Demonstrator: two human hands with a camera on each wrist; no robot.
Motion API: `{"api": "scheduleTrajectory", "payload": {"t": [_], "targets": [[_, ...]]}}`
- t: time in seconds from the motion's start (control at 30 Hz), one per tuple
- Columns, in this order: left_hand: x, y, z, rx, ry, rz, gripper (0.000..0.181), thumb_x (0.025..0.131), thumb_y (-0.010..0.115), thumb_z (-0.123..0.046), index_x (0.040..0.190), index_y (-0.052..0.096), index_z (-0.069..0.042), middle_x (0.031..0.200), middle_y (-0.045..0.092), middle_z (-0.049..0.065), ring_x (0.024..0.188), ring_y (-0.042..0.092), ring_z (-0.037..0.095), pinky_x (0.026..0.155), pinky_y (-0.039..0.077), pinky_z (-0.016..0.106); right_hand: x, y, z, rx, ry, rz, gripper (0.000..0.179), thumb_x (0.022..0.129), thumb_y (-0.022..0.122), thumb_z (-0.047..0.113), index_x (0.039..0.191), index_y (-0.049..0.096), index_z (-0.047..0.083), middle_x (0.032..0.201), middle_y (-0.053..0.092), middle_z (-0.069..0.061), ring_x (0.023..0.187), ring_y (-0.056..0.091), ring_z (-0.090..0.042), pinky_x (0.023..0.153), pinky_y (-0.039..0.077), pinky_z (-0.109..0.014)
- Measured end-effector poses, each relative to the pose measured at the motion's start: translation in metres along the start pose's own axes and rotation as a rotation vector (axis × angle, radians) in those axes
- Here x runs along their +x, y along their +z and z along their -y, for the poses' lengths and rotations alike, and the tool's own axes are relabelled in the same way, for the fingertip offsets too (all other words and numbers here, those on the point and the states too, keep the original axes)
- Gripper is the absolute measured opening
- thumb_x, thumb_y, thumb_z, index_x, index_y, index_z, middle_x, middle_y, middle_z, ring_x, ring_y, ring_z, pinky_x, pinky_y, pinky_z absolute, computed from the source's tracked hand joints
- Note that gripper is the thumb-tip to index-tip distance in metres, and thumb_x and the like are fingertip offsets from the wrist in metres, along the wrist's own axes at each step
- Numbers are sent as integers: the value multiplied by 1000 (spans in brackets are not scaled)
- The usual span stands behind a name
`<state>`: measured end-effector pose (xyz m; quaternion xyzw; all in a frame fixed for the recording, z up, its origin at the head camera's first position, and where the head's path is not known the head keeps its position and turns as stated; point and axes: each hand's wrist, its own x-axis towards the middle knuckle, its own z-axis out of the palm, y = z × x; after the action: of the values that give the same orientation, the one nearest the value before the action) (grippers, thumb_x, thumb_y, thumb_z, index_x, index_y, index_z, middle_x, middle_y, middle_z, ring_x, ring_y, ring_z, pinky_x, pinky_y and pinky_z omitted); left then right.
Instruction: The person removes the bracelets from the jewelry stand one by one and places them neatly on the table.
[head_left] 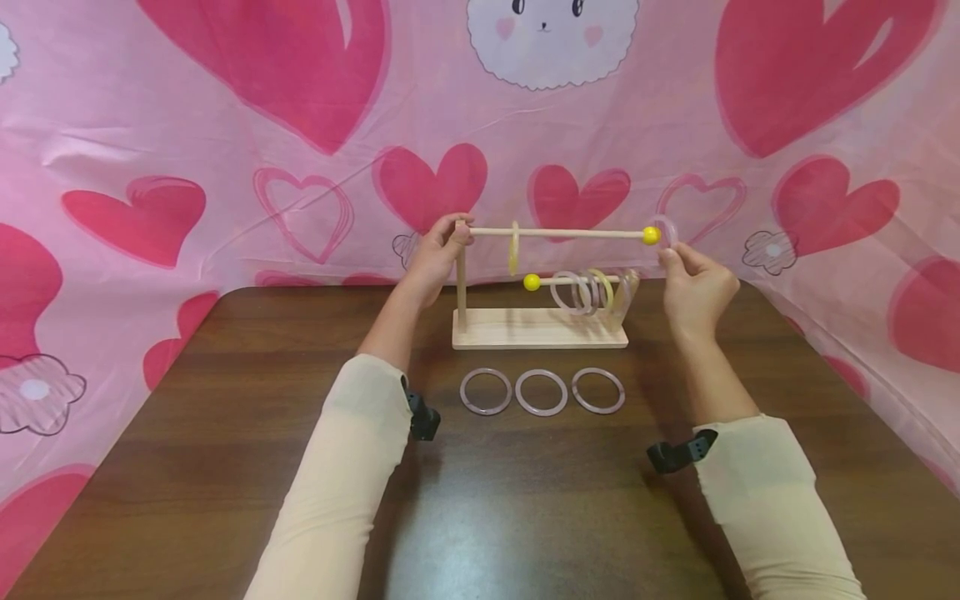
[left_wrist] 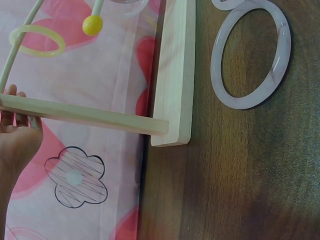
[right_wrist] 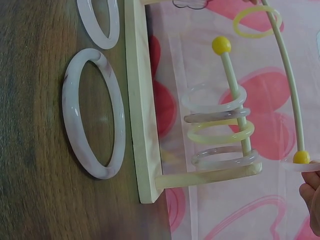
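Editor: Which way does it all run?

Photographer: A wooden base (head_left: 525, 329) lies lengthwise left to right on a dark table (head_left: 187, 467). At its left end the left post (head_left: 461, 287) stands upright; from the post's top an upper rod (head_left: 577, 234) reaches rightward, nearly level, ending in a yellow ball (head_left: 651, 236). A yellow ring (head_left: 513, 254) hangs on the rod, nearer the post. In front of the base, three pale rings (head_left: 542, 412) lie flat in a row. Above the base's right half, a lower rod (head_left: 549, 282) points left, threaded with several rings (right_wrist: 215, 141).

Editor: And the fingers?

Photographer: Above the base's left end, the left hand (head_left: 433, 265) grips the post's top between thumb and fingers. Above and just beyond the base's right end, the right hand (head_left: 697, 292) pinches a translucent ring (head_left: 672, 225) between thumb and fingertips.

Editor: How does that ring sit?

Photographer: Upright, beside the ball, its opening turned toward the rod. Whether it encircles the ball, I cannot tell.
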<state>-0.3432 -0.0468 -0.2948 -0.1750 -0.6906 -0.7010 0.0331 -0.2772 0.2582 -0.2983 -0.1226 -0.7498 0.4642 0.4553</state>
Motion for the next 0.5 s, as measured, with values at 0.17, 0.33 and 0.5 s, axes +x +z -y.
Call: {"api": "scheduleTrajectory", "payload": {"t": [0.17,0.33,0.5], "targets": [[0,0,0,7,2,-5,35,97,45,-20,128,46,-3,120,50,22,114,48,29,98,32,34,1,0,-2,-14,-14,-11,18,80,71,17,93,72,4,88,67,-12,79,61,7,78,46,-15],[2,0,2,-1,-3,-5,35,97,45,-20,128,46,-3,121,50,23,112,48,26,98,32,34,1,-1,-6,-38,-25,-18,20,80,71,18,94,72,4,89,67,-12,89,63,-3,81,45,-15],[1,0,2,3,-1,-3,36,96,46,-20,128,46,-2,120,50,23,111,48,25,98,33,34,0,-4,-11,-36,-8,-14,19,81,71,17,94,72,4,90,66,-11,87,62,1,80,46,-16]]}}
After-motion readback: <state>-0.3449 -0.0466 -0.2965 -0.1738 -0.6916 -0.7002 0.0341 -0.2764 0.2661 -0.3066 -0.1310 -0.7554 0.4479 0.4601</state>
